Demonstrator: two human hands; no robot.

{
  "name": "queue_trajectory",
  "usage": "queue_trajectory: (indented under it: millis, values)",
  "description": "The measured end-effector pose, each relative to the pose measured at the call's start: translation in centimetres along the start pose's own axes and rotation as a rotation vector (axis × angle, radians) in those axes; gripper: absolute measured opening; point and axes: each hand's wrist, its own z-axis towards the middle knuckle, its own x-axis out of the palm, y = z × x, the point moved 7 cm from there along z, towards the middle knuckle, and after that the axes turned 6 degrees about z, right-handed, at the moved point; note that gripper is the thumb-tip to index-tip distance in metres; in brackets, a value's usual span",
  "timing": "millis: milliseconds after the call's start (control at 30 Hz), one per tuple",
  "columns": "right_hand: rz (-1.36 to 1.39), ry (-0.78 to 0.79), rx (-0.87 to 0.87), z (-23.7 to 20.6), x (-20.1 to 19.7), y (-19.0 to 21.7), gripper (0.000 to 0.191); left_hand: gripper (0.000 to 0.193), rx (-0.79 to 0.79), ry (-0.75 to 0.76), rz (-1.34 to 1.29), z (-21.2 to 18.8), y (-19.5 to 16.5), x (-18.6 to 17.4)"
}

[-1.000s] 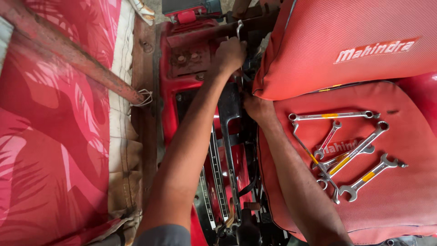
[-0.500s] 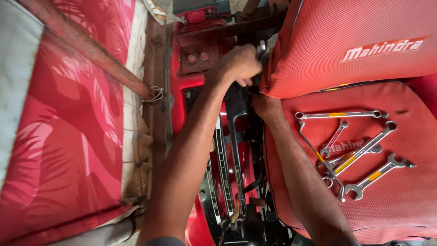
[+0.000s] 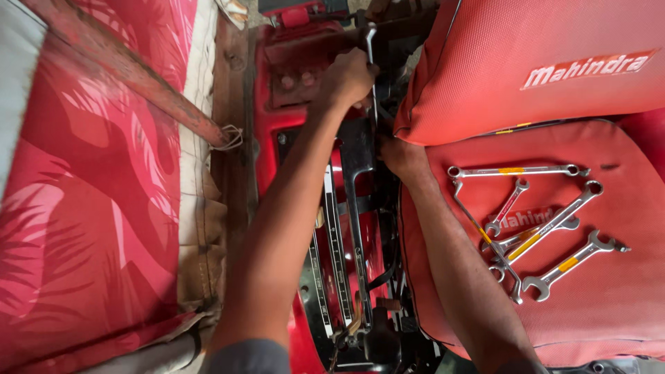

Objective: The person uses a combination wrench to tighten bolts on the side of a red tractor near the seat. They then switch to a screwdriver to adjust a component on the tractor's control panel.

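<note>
At the gap between the red machine body (image 3: 291, 138) and the seat (image 3: 554, 291), our left hand (image 3: 346, 79) is closed around a metal wrench (image 3: 370, 48), whose shaft rises just above the fist and runs down past it into the dark slot. Half a second ago this fist sat lower and more to the right; it has since swung up and left, with the wrench shaft now standing near upright. We judge that as one stroke of turning on a fastener we cannot see.

Just below and to the right of the grip, our right hand (image 3: 400, 156) is tucked against the seat edge, fingers hidden in the gap. Whether it holds anything, we cannot tell. It has hardly shifted, so it looks like a steadying hand.

Below the grip, black levers (image 3: 357, 208) run down towards us.

Well to the right of the grip, a set of spanners (image 3: 533, 221) lies loose on the seat cushion, untouched, same layout as before.

Far left of the grip, a red patterned cloth (image 3: 90, 208) and a rusty bar (image 3: 138, 83) across it.
</note>
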Motion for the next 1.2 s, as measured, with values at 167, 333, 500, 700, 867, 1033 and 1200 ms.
queue_trajectory:
  millis: [167, 333, 500, 700, 867, 1033, 1200]
  values:
    - [0.073, -0.101, 0.111, -0.1, -0.4, -0.3, 0.022, 0.034, -0.009, -0.155, 0.121, 1.9, -0.3, 1.4]
    - [-1.386, -0.188, -0.742, -2.3, 1.3, 4.8, 0.029, 0.032, 0.002, -0.153, 0.096, 2.2, -1.0, 1.7]
    - [-1.452, -0.299, -0.806, -2.6, 1.4, 5.2, 0.028, 0.035, -0.075, -0.217, 0.024, 1.8, -0.5, 1.1]
    - [-1.095, -0.217, -0.490, -1.4, -0.4, 3.8, 0.019, 0.040, -0.086, 0.168, -0.057, 0.7, -1.2, 2.2]
    - [-1.309, -0.192, -0.610, -1.7, -0.2, 3.3, 0.024, 0.042, 0.098, 0.603, 0.320, -1.8, -3.8, 1.8]
    - [-0.556, -0.171, -0.087, -0.6, -2.3, 0.2, 0.024, 0.041, 0.153, 0.565, 0.489, -4.3, -4.9, -0.1]
    - [-0.577, -0.066, -0.170, -0.6, -1.2, 0.9, 0.017, 0.038, 0.166, 0.410, 0.243, -2.3, -4.1, -0.2]
